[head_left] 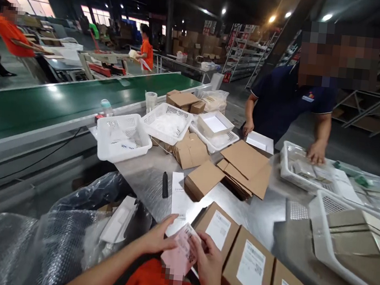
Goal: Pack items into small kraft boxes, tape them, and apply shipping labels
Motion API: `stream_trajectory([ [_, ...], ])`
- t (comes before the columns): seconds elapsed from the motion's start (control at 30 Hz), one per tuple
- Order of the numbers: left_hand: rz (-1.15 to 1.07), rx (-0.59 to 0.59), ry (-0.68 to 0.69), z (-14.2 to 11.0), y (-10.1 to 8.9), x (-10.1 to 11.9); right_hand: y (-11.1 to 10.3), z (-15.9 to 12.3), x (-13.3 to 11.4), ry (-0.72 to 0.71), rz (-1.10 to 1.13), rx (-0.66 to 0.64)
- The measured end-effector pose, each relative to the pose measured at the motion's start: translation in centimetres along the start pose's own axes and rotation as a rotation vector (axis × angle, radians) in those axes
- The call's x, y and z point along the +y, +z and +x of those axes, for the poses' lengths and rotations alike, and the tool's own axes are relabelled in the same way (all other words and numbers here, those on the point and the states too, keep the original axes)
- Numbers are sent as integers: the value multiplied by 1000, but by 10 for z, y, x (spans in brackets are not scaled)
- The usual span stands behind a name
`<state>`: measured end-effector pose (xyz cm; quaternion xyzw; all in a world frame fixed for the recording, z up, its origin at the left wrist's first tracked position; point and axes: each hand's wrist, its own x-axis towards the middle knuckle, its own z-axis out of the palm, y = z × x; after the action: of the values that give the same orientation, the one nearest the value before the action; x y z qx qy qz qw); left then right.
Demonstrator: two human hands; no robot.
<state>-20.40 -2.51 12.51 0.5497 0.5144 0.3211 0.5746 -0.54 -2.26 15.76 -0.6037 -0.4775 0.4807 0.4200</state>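
A pink printed slip (179, 251) is held low in front of my body. My right hand (208, 258) pinches its right edge between thumb and fingers. On the other side, my left hand (159, 237) grips the slip's left edge by the thumb, its index finger stretched along the top; the remaining fingers are partly hidden. Just right of my hands stand closed brown cartons (251, 274) with white barcode labels. A white printed sheet (177, 195) lies on the metal table (146, 174) beyond my hands, next to a black marker-like object (165, 185).
Flat cardboard pieces (246, 166) and white baskets (122, 151) cover the table's far side. A co-worker in a dark shirt (291, 98) reaches into a basket of wrapped packs (305, 169). A green conveyor (81, 88) runs behind. Bubble wrap (69, 238) is at lower left.
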Motion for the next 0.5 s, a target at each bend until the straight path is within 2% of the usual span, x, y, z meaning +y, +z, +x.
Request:
stream_trajectory([
  [0.07, -88, 4, 24, 18, 3, 12, 0, 2, -1, -9, -36, 0],
  [0.13, -179, -10, -7, 37, 10, 20, 1, 12, 1, -15, -56, 34],
  [0.23, -259, 139, -110, 63, 23, 21, 0, 50, 5, -53, -84, 102],
  [0.3, -281, 274, -147, 80, 27, 15, -3, 92, 8, -75, -153, 109],
  [0.37, -338, 355, -187, 96, 25, 5, -8, 145, 11, -78, -224, 127],
  [0.5, -462, 384, -264, 132, 8, -16, -12, 254, 16, -93, -305, 257],
])
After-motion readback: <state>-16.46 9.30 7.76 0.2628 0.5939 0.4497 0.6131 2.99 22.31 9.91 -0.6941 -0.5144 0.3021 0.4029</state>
